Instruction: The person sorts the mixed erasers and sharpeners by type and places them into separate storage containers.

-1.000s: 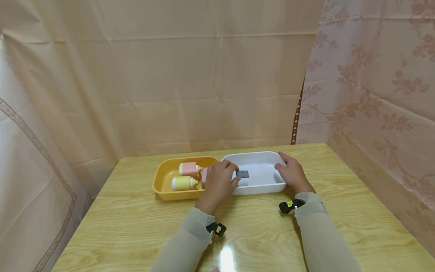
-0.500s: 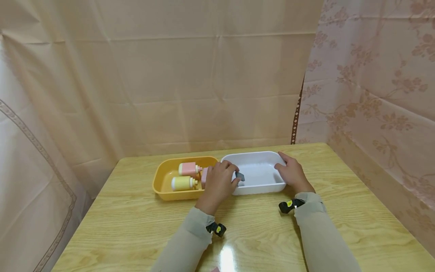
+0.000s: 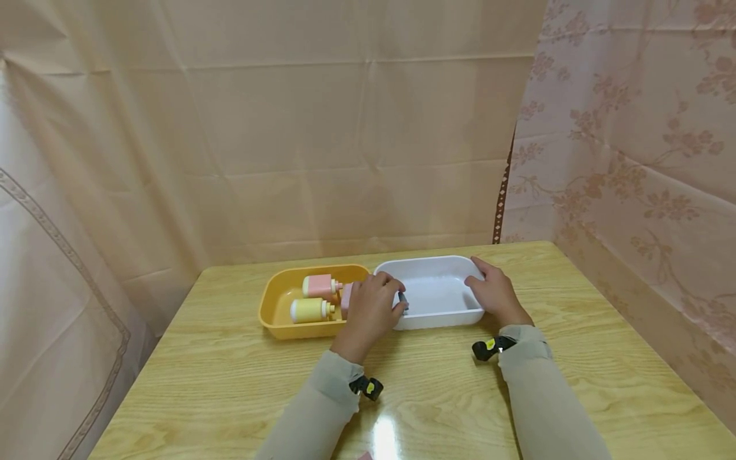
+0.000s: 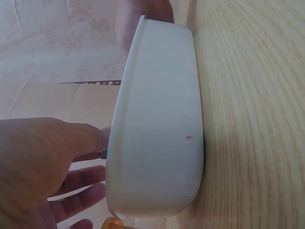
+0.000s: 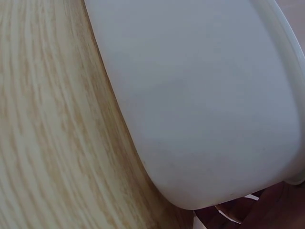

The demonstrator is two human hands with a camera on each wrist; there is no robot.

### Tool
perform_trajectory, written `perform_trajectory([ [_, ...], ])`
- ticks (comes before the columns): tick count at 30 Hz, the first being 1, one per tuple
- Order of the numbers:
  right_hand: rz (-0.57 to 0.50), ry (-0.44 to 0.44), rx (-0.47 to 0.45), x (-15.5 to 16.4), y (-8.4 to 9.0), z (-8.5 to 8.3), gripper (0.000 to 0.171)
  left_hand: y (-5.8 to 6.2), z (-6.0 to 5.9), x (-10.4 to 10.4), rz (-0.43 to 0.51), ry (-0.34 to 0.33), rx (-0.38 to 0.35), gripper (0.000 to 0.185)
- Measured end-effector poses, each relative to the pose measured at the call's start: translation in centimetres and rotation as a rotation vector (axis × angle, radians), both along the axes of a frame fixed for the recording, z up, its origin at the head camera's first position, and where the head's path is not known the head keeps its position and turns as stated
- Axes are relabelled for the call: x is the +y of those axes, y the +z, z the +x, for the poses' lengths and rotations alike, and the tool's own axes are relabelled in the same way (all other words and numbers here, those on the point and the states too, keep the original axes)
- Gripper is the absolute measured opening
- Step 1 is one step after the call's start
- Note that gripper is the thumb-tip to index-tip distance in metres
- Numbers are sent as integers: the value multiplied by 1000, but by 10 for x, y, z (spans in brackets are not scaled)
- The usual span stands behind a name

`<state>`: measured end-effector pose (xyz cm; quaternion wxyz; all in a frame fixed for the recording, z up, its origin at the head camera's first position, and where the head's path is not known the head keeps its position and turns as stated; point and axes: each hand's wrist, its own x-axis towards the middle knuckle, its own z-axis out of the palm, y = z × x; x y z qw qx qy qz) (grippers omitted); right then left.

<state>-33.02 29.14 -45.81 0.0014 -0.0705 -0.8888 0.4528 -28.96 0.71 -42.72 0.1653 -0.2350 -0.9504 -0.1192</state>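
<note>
My left hand (image 3: 372, 310) reaches over the left end of a white tray (image 3: 439, 319), its thumb and fingers pinching a small grey piece (image 3: 404, 301). Most of that piece is hidden by the fingers; just a dark grey bit (image 4: 104, 154) shows by the thumb tip in the left wrist view. My right hand (image 3: 497, 295) grips the tray's right end, thumb over the rim and fingers outside. In the right wrist view, dark fingers (image 5: 267, 210) show at the tray's end wall.
Left of the white tray stands a yellow tray (image 3: 273, 326). In it lie a pink bottle (image 3: 318, 285), a yellow bottle (image 3: 308, 310) and a pink block (image 3: 345, 300) partly behind my left hand. A pink corner of something (image 3: 365, 456) shows at the near edge of view.
The grey piece, which stuck out flat to the right of my left fingers, has tilted and turned in toward them, so less of it shows. My right hand and both trays have stayed put.
</note>
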Motion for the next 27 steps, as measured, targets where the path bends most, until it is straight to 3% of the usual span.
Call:
perform_trajectory([
  [27, -3, -1, -6, -1, 0, 1, 68, 1, 1, 0, 12, -20, 19, 23],
])
